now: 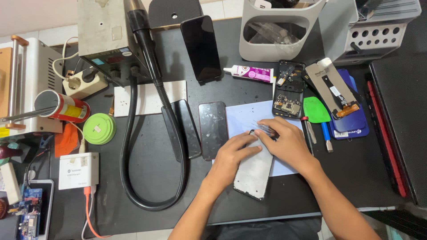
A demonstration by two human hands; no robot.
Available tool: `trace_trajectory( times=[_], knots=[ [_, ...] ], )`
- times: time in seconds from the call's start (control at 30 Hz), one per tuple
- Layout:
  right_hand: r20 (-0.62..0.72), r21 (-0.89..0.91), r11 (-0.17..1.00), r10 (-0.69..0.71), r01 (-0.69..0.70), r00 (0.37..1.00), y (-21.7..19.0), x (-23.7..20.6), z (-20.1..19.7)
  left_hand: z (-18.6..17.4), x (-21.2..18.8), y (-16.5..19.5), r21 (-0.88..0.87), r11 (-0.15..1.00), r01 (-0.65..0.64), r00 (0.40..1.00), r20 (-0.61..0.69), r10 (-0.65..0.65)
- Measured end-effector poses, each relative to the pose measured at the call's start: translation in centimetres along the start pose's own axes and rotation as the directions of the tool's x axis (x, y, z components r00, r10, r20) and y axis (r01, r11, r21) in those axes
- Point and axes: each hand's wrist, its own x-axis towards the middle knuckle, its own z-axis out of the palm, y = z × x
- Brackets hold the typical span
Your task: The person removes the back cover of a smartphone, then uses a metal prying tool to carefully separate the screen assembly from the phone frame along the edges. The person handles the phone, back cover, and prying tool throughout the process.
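Phone frame [253,171] lies silver side up at 6 o'clock on the black mat [147,178]. L hand [231,161] presses it flat, fingers together. R hand [287,144] pinches tweezers [266,129] at its top end. Cracked phone [213,129] just beside, at 9. Open phone [288,89] further, at 1.

a phone frame [254,171] lies near the worktop's [147,213] front edge, on a paper sheet [249,118]; both hands rest on it, a cracked screen [213,129] just left.
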Motion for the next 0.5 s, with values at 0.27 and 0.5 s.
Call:
trace_trajectory(
  times=[0.27,0.5],
  knots=[
    [0.088,0.088,0.989,-0.124,0.117,0.988,1.5,0.6,0.3,0.3,-0.3,0.0,0.055,0.996,-0.07,0.996,0.056,0.067],
    [0.093,-0.099,0.974,-0.193,0.202,0.977,2.1,0.1,1.2,0.4,-0.4,-0.2,0.029,0.998,-0.059,0.996,0.068,0.057]
  ],
)
